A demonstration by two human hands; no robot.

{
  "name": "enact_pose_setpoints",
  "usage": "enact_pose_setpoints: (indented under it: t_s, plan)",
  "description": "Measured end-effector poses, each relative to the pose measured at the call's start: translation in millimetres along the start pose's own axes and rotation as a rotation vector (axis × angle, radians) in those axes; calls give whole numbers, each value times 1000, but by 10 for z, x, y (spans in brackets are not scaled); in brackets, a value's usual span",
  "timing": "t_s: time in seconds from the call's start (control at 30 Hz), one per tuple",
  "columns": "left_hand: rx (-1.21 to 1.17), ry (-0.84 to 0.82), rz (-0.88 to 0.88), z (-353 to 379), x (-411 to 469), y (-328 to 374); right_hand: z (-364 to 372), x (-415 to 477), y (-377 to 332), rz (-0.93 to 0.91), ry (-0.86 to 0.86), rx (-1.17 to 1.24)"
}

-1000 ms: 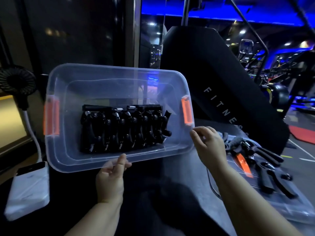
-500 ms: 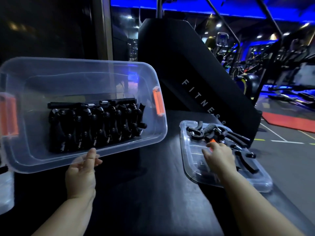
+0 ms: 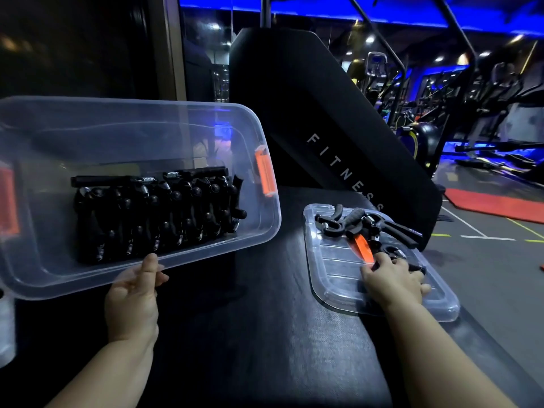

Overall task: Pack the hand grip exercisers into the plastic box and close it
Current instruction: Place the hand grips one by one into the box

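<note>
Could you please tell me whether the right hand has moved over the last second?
Yes. The right hand moved rightward, from beside the box onto the lid, where it now reaches the loose exercisers.

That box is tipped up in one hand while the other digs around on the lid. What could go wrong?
The plastic box is tilted, held only at its near rim by the left hand; it might slip and spill the packed exercisers.
The right hand reaches among loose exercisers on the lid, which lies near the edge of the bench; a nudge could knock some off.
</note>
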State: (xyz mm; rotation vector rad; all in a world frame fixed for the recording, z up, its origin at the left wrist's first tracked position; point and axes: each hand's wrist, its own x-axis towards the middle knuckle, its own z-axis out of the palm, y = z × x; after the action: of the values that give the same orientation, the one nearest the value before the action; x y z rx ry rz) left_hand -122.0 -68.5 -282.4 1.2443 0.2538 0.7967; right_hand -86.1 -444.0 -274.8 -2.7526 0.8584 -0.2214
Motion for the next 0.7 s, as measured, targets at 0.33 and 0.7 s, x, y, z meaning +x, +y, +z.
enact_pose_setpoints:
  t_s: [0.33,0.7]
  plan:
    - [0,-2,9,0,-5,4,67,-236,-203,-318,55,135]
    - [15,1,-17,-18,3,2,39,-56,-3,8,14,117]
